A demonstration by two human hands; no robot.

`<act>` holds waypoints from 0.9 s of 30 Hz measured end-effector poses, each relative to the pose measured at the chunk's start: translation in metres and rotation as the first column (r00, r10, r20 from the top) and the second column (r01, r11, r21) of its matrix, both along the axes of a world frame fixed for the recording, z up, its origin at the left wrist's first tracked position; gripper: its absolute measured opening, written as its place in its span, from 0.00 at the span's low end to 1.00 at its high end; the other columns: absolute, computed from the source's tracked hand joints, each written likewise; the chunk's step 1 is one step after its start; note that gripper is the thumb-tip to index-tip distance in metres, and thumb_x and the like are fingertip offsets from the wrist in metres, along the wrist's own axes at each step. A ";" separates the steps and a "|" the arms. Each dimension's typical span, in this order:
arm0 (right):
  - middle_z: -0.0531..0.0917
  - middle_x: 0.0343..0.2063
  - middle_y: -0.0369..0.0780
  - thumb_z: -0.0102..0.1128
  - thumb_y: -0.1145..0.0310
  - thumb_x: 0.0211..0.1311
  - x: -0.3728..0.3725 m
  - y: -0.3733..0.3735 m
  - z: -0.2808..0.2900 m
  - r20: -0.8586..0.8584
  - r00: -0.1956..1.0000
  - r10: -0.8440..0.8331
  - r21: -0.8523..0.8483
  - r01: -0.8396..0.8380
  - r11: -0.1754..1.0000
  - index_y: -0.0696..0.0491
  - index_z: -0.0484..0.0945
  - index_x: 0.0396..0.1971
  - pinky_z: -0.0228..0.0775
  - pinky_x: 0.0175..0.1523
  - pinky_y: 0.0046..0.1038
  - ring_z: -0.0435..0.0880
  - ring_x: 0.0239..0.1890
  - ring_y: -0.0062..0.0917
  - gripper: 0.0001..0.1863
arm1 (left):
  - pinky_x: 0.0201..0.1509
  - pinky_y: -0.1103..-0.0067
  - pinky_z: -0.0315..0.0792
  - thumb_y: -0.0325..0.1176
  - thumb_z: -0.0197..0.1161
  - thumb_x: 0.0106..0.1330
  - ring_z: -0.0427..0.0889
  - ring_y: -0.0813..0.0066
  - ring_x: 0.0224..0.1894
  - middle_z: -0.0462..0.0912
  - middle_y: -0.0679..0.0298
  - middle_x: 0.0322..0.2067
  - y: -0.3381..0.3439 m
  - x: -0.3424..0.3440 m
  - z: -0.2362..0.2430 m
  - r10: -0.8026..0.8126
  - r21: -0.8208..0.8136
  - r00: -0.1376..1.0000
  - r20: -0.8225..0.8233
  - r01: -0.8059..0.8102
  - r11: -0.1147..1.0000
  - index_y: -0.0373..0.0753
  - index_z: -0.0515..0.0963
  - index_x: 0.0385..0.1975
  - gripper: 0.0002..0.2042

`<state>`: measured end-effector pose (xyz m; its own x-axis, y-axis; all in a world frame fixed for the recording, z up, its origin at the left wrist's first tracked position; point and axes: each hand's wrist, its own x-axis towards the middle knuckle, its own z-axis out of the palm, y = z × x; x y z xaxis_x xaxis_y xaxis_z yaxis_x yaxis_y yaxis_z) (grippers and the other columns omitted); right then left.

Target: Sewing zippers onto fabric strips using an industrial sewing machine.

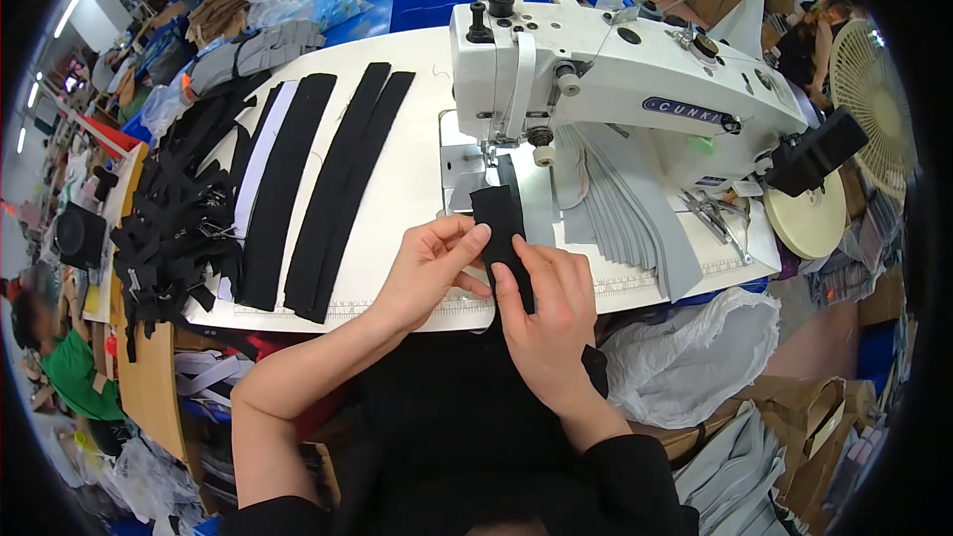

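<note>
Both my hands hold a folded black fabric strip (pixel 501 223) just in front of the needle area of a white sewing machine (pixel 635 69). My left hand (pixel 432 273) pinches the strip's left edge between thumb and forefinger, its other fingers curled. On the strip's right side my right hand (pixel 546 308) grips it, thumb on top and fingers along the edge. Behind the strip, a grey fabric piece (pixel 537 203) lies beside the lit presser foot (pixel 489 154). The strip's lower end is partly hidden by my hands.
Black strips (pixel 347 189) and a tangled black pile (pixel 179 228) lie on the left of the white table. Stacked grey pieces (pixel 620 213) and scissors (pixel 720 223) sit under the machine arm. A plastic bag (pixel 690 352) hangs at the front right; a fan (pixel 874 104) stands far right.
</note>
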<state>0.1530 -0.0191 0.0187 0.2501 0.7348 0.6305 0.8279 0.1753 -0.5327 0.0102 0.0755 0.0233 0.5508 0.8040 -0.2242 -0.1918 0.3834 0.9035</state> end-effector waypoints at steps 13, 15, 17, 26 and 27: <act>0.89 0.36 0.40 0.73 0.73 0.64 -0.006 -0.002 -0.009 -0.641 0.764 0.072 -0.050 -0.136 0.990 0.61 0.88 0.44 0.74 0.44 0.24 0.82 0.37 0.21 0.11 | 0.46 0.79 0.82 0.30 0.68 0.73 0.84 0.81 0.40 0.86 0.66 0.40 0.003 -0.003 -0.009 -0.125 0.039 0.992 0.003 0.125 0.991 0.36 0.83 0.47 0.08; 0.89 0.37 0.39 0.73 0.73 0.65 -0.003 -0.004 -0.010 -0.745 0.662 0.086 -0.052 -0.185 0.981 0.62 0.88 0.44 0.74 0.43 0.21 0.81 0.36 0.17 0.10 | 0.50 0.78 0.81 0.30 0.68 0.73 0.84 0.80 0.42 0.87 0.66 0.42 0.002 0.001 -0.004 -0.089 0.074 0.996 -0.018 0.090 0.993 0.36 0.83 0.49 0.09; 0.89 0.38 0.38 0.72 0.74 0.66 -0.001 -0.006 -0.009 -0.759 0.645 0.091 -0.095 -0.247 0.964 0.62 0.87 0.44 0.74 0.44 0.19 0.80 0.34 0.14 0.10 | 0.53 0.78 0.78 0.32 0.68 0.74 0.84 0.79 0.44 0.87 0.64 0.47 0.004 0.002 0.001 -0.139 -0.029 0.982 0.129 0.144 0.989 0.36 0.83 0.54 0.13; 0.83 0.26 0.40 0.71 0.78 0.61 -0.003 0.002 -0.002 -0.511 0.854 0.094 -0.087 -0.161 0.983 0.59 0.85 0.35 0.72 0.34 0.25 0.80 0.26 0.26 0.04 | 0.48 0.82 0.77 0.32 0.68 0.73 0.85 0.80 0.41 0.90 0.62 0.37 0.006 0.001 -0.015 -0.014 0.003 0.999 0.049 0.014 1.000 0.33 0.86 0.45 0.09; 0.83 0.26 0.40 0.71 0.78 0.61 -0.002 0.002 -0.002 -0.511 0.855 0.091 -0.091 -0.159 0.983 0.59 0.85 0.35 0.72 0.34 0.25 0.80 0.26 0.26 0.04 | 0.48 0.82 0.77 0.32 0.68 0.73 0.85 0.80 0.41 0.90 0.62 0.37 0.006 0.001 -0.015 -0.015 0.000 0.999 0.050 0.015 1.000 0.33 0.86 0.45 0.09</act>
<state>0.1505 -0.0170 0.0171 0.4083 0.8454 0.3443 0.4168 0.1629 -0.8943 0.0112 0.0819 0.0085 0.5735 0.7953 -0.1962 -0.2312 0.3869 0.8927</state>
